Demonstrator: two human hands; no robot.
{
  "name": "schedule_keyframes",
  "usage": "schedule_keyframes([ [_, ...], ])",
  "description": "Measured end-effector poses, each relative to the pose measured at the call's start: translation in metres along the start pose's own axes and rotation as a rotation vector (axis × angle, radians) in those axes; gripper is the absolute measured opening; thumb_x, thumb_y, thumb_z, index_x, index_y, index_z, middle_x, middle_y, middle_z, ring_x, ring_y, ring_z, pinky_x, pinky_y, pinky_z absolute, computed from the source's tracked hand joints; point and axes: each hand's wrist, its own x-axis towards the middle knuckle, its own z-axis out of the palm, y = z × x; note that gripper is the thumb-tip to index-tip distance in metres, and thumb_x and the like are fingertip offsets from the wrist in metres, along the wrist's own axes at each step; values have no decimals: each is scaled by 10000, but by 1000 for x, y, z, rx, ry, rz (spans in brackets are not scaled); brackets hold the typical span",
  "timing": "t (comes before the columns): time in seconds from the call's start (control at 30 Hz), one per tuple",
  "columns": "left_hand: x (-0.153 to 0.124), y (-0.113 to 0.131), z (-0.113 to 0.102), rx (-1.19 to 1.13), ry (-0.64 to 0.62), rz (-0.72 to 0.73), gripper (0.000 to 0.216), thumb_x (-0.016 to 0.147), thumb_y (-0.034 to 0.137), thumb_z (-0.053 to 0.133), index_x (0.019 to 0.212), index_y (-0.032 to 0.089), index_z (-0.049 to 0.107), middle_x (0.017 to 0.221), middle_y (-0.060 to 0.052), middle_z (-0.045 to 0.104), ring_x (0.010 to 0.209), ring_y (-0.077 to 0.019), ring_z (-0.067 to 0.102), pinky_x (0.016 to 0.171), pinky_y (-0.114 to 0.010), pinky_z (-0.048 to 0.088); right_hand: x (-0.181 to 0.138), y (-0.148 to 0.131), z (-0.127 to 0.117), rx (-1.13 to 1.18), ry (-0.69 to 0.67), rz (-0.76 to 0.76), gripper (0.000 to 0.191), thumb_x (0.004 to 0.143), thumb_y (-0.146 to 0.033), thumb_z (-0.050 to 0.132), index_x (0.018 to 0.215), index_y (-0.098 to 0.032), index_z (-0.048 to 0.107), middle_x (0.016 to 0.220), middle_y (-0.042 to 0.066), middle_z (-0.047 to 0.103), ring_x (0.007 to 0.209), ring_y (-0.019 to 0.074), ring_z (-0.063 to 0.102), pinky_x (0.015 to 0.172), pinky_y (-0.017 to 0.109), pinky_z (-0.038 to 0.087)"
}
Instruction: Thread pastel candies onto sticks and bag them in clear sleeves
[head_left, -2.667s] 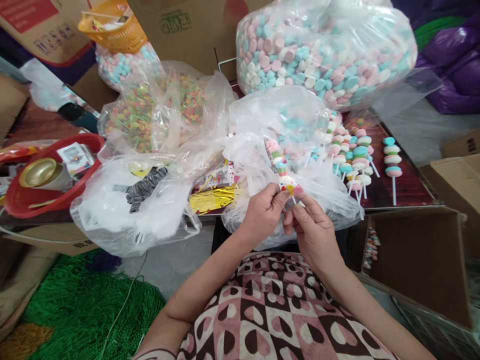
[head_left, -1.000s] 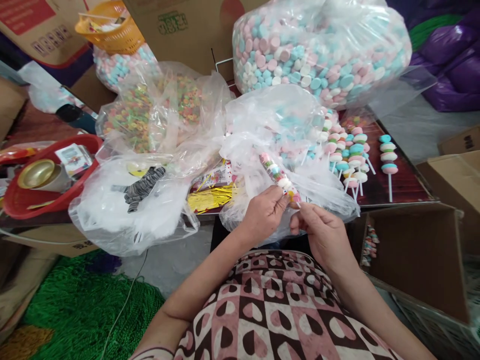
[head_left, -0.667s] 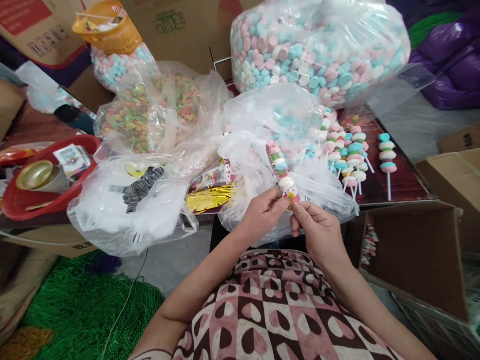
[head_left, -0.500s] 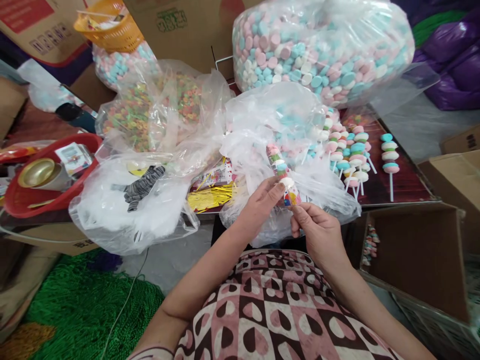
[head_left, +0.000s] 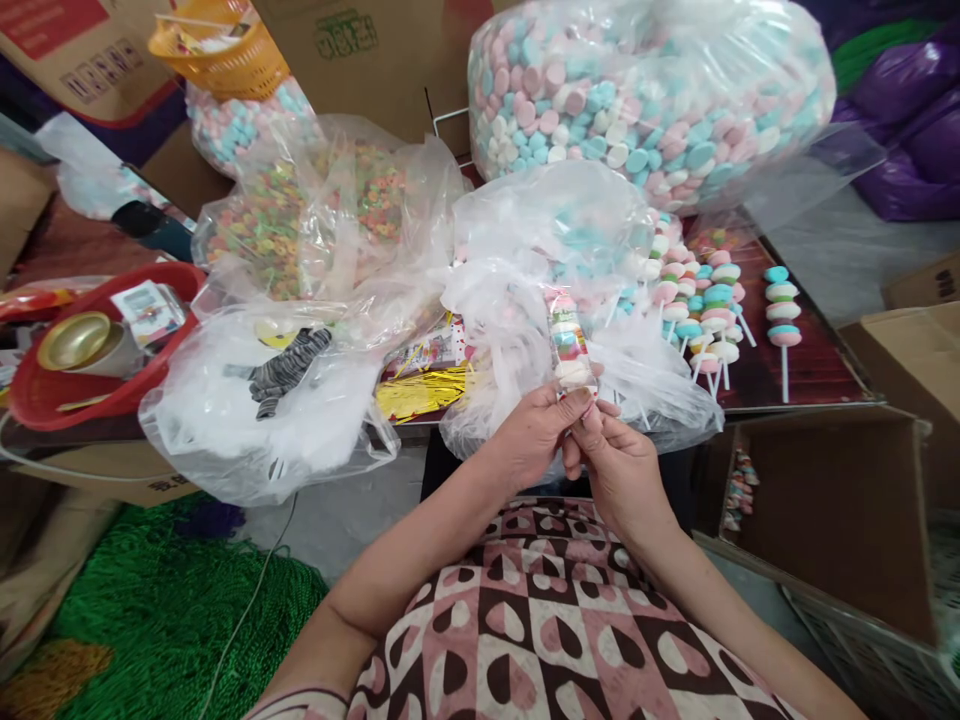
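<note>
A marshmallow skewer in a printed clear wrapper (head_left: 568, 345) points away from me, just above the table's front edge. My left hand (head_left: 534, 432) is closed on the wrapper's near end, thumb on top. Right beside it, my right hand (head_left: 616, 455) pinches the gathered bottom of the same wrapper around the stick, which the fingers hide. Beneath and behind the skewer lies a crumpled clear plastic bag (head_left: 495, 330). Yellow twist ties (head_left: 422, 395) lie to the left of my left hand. Several unwrapped marshmallow skewers (head_left: 709, 310) lie on the table to the right, with a single one (head_left: 782, 322) apart.
A big bag of marshmallows (head_left: 652, 100) stands at the back. Bags of gummy rings (head_left: 277, 225) are at back left, near a red basin (head_left: 30, 405) and an orange basket (head_left: 225, 65). An open cardboard box (head_left: 832, 510) holding wrapped skewers (head_left: 741, 490) sits below the table's right end.
My hands have come together at the wrapper's bottom. The left hand slid down toward me, and the wrapped skewer now stands straighter with its lower end gathered.
</note>
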Motion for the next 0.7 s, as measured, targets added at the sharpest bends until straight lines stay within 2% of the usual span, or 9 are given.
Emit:
schedule_keyframes([
  [0.13,1,-2,-3,42,-8,-16,491,790,528,661,1112,159,617,762,0,670,340,-46,423,337,-223,368,4,2,-4,-7,-23,20,414,871,-490,654,603,-175,624,548,-10,584,471,98,497,481,235,411],
  [0.23,1,-2,-5,43,14,18,363,808,510,630,889,158,597,602,37,549,373,-70,411,395,-247,378,9,-9,-16,-206,-141,79,393,815,-524,697,655,-166,688,602,15,649,510,126,552,513,262,462],
  [0.3,0,1,-7,137,90,106,294,840,456,599,793,169,563,620,26,529,504,-99,494,531,-266,441,12,-22,-27,-374,-174,85,371,776,-524,731,713,-158,734,635,26,682,552,147,583,552,282,488],
  [0.37,-2,4,-9,342,193,201,271,877,409,554,740,176,535,682,6,557,672,-125,550,701,-281,460,14,-34,-35,-457,-91,27,342,779,-506,732,787,-165,761,679,33,708,588,160,605,582,295,502],
  [0.43,-4,7,-10,585,241,236,272,914,397,492,746,185,518,702,0,570,738,-144,555,768,-293,441,15,-41,-39,-444,25,-58,309,801,-481,718,890,-190,769,737,34,727,627,163,623,607,297,516],
  [0.5,-6,8,-10,816,237,237,234,934,381,448,818,194,525,709,-1,578,712,-160,550,722,-299,430,17,-43,-37,-390,85,-113,298,789,-459,737,964,-218,758,785,25,733,652,155,626,626,291,528],
  [0.63,-8,4,-7,1261,276,308,132,892,193,443,952,191,560,854,-60,655,798,-211,597,738,-321,437,24,-39,-27,-207,125,-125,285,708,-446,800,870,-222,729,891,30,729,700,164,627,592,289,538],
  [0.7,-10,3,-5,1337,282,311,174,878,169,453,997,181,580,913,-86,680,850,-230,617,776,-335,450,27,-37,-24,-86,176,-130,273,692,-425,805,846,-220,712,952,46,726,723,177,632,534,280,523],
])
